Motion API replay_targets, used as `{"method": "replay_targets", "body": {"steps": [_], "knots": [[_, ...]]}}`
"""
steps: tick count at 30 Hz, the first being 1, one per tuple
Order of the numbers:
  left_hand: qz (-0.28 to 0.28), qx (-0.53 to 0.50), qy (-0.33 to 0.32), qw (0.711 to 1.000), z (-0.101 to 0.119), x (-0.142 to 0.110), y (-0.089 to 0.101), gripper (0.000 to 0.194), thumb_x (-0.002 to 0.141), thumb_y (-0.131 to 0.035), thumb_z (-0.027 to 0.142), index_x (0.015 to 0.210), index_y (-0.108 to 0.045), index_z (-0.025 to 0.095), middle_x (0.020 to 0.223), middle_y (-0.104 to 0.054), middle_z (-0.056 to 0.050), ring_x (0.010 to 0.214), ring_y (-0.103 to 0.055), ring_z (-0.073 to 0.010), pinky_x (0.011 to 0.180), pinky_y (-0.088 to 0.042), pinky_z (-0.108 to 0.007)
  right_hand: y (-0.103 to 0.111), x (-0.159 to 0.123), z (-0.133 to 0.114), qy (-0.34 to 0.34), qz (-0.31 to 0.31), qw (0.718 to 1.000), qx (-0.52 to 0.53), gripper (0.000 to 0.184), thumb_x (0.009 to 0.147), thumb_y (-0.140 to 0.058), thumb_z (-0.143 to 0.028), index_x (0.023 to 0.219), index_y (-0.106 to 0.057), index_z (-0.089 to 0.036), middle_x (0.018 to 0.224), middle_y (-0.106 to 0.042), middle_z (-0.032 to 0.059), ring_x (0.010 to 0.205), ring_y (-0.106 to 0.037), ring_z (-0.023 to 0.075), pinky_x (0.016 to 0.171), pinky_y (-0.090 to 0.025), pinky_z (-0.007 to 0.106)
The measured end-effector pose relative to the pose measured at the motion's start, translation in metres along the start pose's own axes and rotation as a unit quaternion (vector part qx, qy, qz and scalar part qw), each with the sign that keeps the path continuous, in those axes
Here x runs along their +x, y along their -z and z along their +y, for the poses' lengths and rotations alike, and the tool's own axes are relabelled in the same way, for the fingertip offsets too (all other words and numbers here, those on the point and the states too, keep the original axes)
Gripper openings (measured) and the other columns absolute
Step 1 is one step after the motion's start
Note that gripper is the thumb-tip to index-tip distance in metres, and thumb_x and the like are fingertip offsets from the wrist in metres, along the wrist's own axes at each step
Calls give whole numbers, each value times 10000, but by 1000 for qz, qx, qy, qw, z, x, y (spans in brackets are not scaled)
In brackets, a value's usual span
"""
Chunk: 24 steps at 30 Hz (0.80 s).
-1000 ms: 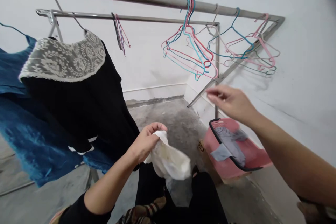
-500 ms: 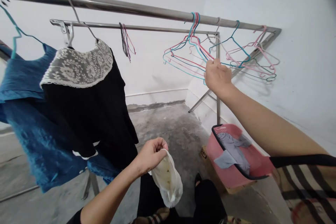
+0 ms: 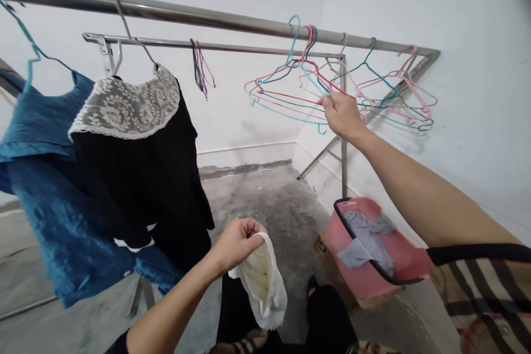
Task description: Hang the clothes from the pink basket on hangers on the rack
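Note:
My left hand (image 3: 238,243) pinches the edge of a small white cloth item (image 3: 264,290), which hangs down from the fingers above the floor; its exact kind I cannot make out. Out in front, my right hand (image 3: 343,116) is closed on the shoulder of a light blue hanger (image 3: 286,109). That hanger's hook stands at the rod, a little left of a bunch of red and dark blue hangers (image 3: 310,38). My right fingers hide where the bunched hangers' arms pass behind them.
A metal rod (image 3: 182,14) crosses overhead. On it hang a black top with lace collar (image 3: 145,160), a blue denim garment (image 3: 53,232), and more hangers (image 3: 375,74) at the right. Below right, a pink basket (image 3: 344,265) holds grey clothes (image 3: 369,238).
The light blue hanger's hook has moved left, apart from the red and dark blue hooks, with my right hand on it. My left hand keeps the white cloth nearly in place.

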State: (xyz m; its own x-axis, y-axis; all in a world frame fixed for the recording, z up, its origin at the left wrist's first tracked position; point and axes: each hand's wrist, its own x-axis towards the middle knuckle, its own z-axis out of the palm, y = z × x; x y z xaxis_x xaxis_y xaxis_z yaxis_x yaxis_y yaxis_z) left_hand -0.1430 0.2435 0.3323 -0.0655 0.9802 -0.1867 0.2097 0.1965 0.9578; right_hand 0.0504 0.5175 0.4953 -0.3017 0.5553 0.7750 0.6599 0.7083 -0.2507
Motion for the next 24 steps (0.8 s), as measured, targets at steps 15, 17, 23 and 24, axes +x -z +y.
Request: {"method": "replay_targets", "body": {"steps": [15,17,23,24], "knots": [[104,-248,57,961,-1,14,14,159,554,-708,255,596,-596,150,491,-531,35,435,-477,-81,453,-373,-199,49,-229,-32,-155,10,918,365,251,961,-471,-369,1071,-608,-190,510,-349,-77,455,-358,73,491,-332,236],[108,-251,58,960,1,17,14,157,561,-706,250,590,-582,158,490,-523,39,435,-475,-82,451,-368,-200,46,-284,-30,-205,18,904,375,190,947,-492,-379,978,-579,-213,546,-412,-64,507,-432,80,531,-385,234],[82,-269,75,957,6,27,2,256,566,-777,302,607,-570,157,503,-508,50,438,-458,-72,461,-363,-202,40,-372,-38,-393,-101,763,504,271,893,-579,-397,1093,-609,-216,547,-351,-69,458,-341,64,424,-267,196],[76,-277,79,955,7,28,-2,276,565,-792,318,617,-578,153,508,-515,49,439,-462,-73,460,-365,-202,42,-375,-40,-403,-88,748,520,261,902,-567,-400,1069,-632,-211,529,-299,-76,442,-294,57,416,-226,194]]}}
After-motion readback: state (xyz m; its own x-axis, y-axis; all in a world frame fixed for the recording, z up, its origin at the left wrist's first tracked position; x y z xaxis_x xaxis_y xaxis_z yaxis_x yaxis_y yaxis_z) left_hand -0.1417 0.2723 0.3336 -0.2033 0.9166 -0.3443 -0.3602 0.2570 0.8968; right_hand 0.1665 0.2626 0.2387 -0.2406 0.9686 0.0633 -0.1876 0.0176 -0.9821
